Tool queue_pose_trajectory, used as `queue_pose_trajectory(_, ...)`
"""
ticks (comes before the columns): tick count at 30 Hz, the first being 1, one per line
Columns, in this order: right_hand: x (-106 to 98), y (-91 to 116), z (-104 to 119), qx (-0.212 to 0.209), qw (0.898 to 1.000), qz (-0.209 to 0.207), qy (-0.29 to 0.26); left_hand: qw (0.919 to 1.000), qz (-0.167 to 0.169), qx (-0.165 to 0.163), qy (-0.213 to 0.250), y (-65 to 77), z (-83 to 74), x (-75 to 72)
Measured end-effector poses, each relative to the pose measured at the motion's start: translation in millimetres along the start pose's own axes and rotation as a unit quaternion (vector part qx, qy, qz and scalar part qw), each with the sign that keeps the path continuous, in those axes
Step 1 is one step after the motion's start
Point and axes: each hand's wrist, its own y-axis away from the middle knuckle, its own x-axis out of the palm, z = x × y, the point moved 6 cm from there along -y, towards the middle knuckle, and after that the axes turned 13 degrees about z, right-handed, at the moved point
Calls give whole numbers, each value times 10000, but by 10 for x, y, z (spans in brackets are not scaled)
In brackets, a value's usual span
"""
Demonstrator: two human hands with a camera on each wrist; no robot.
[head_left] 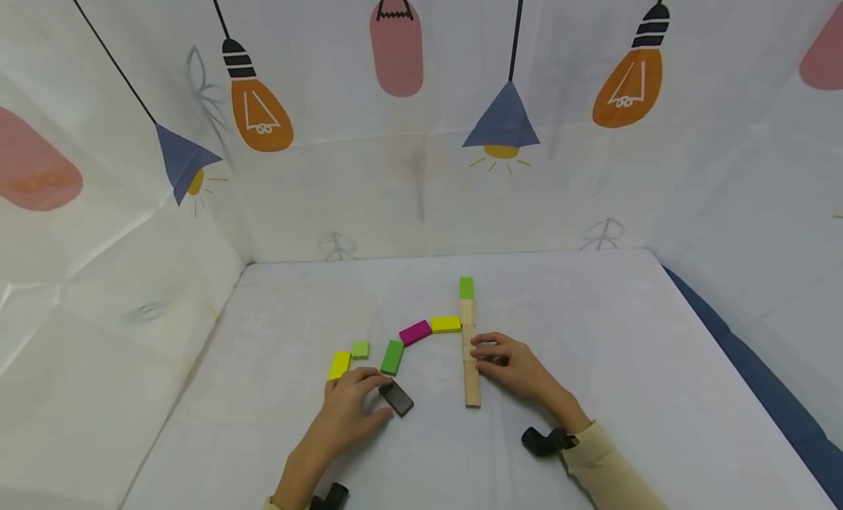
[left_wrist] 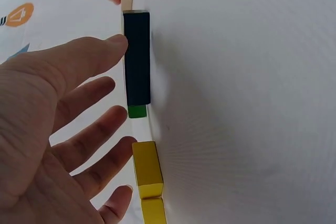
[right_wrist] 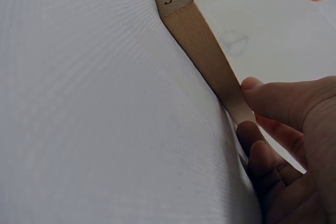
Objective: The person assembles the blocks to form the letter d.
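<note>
In the head view, my left hand (head_left: 350,407) reaches around the near-left end of a black block (head_left: 396,398), fingers spread and loosely bent. The left wrist view shows its thumb at the side of the black block (left_wrist: 137,59); whether it presses there I cannot tell. My right hand (head_left: 520,367) rests its fingertips against the right side of a straight row of plain wooden blocks (head_left: 469,342). Up close, the right wrist view shows a thumb and bent fingers at the long edge of a wooden block (right_wrist: 202,45) whose end bears the number 53.
A green block (head_left: 466,287) tops the wooden row. Leftward from it curve a yellow block (head_left: 446,325), a magenta block (head_left: 416,333) and a green block (head_left: 392,357). Beyond my left hand lie a small light-green block (head_left: 360,350) and another yellow block (head_left: 339,364).
</note>
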Motion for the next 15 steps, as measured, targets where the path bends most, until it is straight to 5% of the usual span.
queue_pose_trajectory(15,6,6,-11,-34,10000,-29,17,9993,-155,-192,-288,-67,33,25)
